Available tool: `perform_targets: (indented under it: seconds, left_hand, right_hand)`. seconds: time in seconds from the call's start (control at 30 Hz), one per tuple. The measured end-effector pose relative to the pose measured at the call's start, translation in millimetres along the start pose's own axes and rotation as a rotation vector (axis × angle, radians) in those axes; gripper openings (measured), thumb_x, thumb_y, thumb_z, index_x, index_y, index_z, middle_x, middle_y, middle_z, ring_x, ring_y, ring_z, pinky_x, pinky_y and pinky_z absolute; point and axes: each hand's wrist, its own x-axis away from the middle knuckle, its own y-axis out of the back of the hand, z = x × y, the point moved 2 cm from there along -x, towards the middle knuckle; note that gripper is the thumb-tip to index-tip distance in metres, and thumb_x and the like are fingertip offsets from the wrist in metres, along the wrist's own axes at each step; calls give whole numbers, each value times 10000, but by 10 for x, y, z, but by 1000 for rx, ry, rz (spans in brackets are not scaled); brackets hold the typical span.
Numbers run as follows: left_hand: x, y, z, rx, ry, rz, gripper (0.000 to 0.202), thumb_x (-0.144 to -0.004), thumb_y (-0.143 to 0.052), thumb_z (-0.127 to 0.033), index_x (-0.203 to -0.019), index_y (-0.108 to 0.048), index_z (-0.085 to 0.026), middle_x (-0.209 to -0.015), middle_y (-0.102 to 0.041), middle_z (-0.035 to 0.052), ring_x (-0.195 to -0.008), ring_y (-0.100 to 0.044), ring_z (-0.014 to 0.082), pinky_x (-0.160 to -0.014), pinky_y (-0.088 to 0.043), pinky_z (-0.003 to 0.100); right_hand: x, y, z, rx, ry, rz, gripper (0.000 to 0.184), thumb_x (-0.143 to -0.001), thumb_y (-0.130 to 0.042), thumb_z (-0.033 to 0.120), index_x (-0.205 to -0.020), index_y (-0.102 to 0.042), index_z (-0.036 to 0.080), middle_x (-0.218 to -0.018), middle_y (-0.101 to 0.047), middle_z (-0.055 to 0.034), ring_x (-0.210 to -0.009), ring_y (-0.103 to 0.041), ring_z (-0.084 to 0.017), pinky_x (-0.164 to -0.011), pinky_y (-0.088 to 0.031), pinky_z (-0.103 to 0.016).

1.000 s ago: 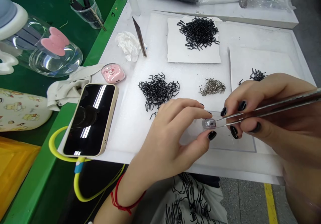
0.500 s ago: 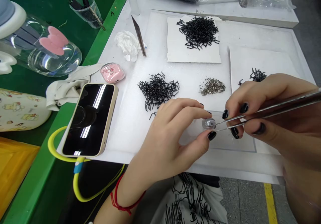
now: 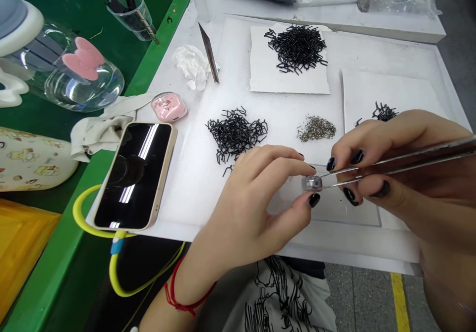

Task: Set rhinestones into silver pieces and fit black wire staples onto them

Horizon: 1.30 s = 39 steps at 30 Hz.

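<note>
Between the thumb and fingers of my left hand (image 3: 260, 198) is a small, clear, rounded piece (image 3: 311, 183) with a greyish part inside; its exact kind is hard to make out. My right hand (image 3: 394, 173) grips a pair of metal tweezers (image 3: 401, 162), whose tips reach the right side of that piece. A small heap of tiny metallic parts (image 3: 317, 128) lies just beyond the fingers. To its left is a pile of bent black pieces (image 3: 237, 134). More black pieces (image 3: 385, 111) show behind my right hand, partly hidden by it.
A bigger black pile (image 3: 299, 46) rests on white card (image 3: 290, 85) farther back. A pointed metal blade (image 3: 208, 51), crumpled tissue (image 3: 192, 66), a pink case (image 3: 169, 106) and a phone (image 3: 136, 175) with a yellow cable (image 3: 111, 267) lie leftward. A clear bottle (image 3: 82, 86) stands at far left.
The tweezers' tips have spread wider apart and now sit against the clear piece's right side. My left hand keeps its grip nearly unmoved. The whole view has shifted slightly.
</note>
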Motion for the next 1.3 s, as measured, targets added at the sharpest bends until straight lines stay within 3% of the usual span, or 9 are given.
perform_targets:
  seconds: [0.2,0.43,0.67,0.87,1.3]
  left_hand:
    - [-4,-3,-2,1,-9,-1,172,-892,-620,-139,-1061,-650,-125,-1105,-657,106,-1066,-634,229,-933,-498,414]
    - [-2,-4,-2,-3,-10,-5,160,-903,-628,-164,-1060,-638,-192,-1105,-658,92,-1053,-635,232,-913,-514,418]
    - [5,4,0,-11,-23,1,155,-899,-642,-162,-1054,-650,-150,-1108,-647,96,-1045,-629,220,-912,-504,401]
    - [7,4,2,-4,-21,-7,144,-902,-643,-190,-1046,-647,-185,-1101,-652,87,-1057,-641,231,-921,-508,396]
    - [6,2,8,-6,-44,-12,149,-899,-655,-167,-1041,-667,-123,-1100,-650,95,-1055,-635,207,-937,-483,367]
  right_hand:
    - [23,-23,0,37,-4,3,168,-855,-736,109,-947,-663,229,-918,-668,-17,-831,-639,-136,-658,-570,-203]
    - [21,-13,13,56,11,-17,163,-837,-755,116,-928,-666,218,-939,-674,-39,-768,-648,-152,-636,-585,-260]
    - [39,-15,3,57,12,-41,161,-856,-734,110,-956,-656,209,-961,-666,-41,-786,-653,-143,-682,-573,-244]
    - [36,-32,2,66,22,-46,144,-857,-694,91,-920,-651,213,-887,-664,-28,-778,-643,-159,-665,-574,-275]
    - [39,-38,17,89,-1,-22,103,-874,-740,205,-905,-646,232,-921,-671,-5,-798,-645,-128,-691,-576,-216]
